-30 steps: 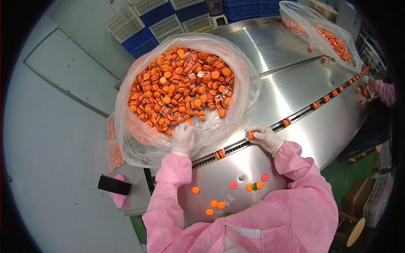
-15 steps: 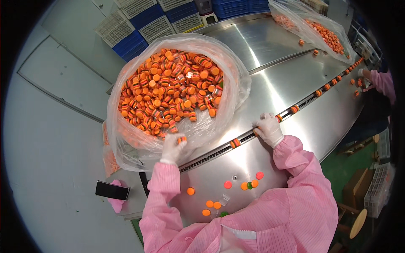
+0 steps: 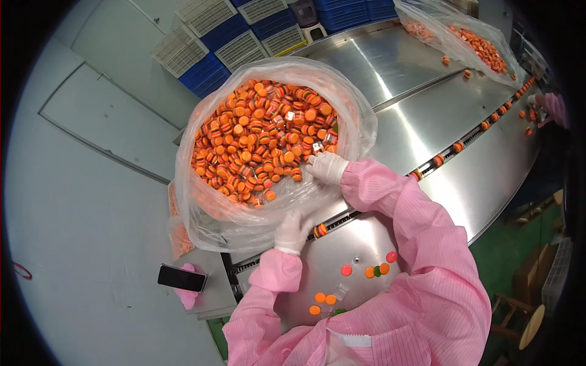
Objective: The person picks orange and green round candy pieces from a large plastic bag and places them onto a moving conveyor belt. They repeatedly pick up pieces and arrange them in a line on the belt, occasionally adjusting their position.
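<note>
A large clear plastic bag [image 3: 366, 125] lies wide at the mouth, heaped with small round layered pieces [image 3: 244, 155], burger-like, with orange ends and red, green and dark bands. My gloved right hand [image 3: 328, 167] reaches over the bag's right side, its bent fingers closed at the edge of the heap; what they pinch is hidden. My gloved left hand [image 3: 293, 233] is by the bag's near rim, above the narrow track [image 3: 342, 218], fingers drawn together and slightly blurred. Whatever they hold cannot be made out. Just right of it, one layered piece [image 3: 320, 230] sits on the track.
Loose orange discs [image 3: 330, 299], pink-red and green ones and a small clear piece lie on the metal table [image 3: 439, 201] before me. More layered pieces line the track toward another person's hand [image 3: 537, 100]. A second bag [image 3: 421, 12], crates [image 3: 229, 46] and a phone [image 3: 182, 278] stand around.
My right hand has left the track and swung left to the heap. The left hand has moved from the heap down to the track. The view has shifted slightly.
</note>
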`<action>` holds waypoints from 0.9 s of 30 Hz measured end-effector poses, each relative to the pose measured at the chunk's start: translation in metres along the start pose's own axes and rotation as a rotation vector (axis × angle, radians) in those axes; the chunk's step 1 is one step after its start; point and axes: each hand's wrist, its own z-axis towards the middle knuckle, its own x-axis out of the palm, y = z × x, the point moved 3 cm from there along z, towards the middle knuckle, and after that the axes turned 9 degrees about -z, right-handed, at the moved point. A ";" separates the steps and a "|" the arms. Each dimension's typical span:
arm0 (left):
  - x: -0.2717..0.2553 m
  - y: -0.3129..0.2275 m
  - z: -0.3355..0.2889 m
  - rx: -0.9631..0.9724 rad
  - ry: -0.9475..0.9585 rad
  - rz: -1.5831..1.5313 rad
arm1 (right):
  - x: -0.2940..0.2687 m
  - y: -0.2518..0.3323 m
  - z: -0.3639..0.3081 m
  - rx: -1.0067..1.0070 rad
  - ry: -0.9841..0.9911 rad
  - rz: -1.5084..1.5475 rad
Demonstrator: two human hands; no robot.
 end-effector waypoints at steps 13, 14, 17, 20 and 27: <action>0.042 0.021 0.120 0.305 -0.014 0.599 | 0.013 -0.054 -0.190 0.822 -0.018 0.427; 0.042 0.017 0.118 0.326 0.011 0.530 | 0.008 -0.058 -0.191 0.841 0.025 0.295; 0.043 0.010 0.110 0.439 0.018 0.488 | -0.025 -0.039 -0.157 0.723 -0.158 0.086; 0.039 0.011 0.108 0.402 0.083 0.494 | -0.049 -0.019 -0.090 0.270 -0.464 0.202; 0.027 0.022 0.094 0.327 0.135 0.503 | -0.004 -0.015 0.028 0.191 -0.028 -0.131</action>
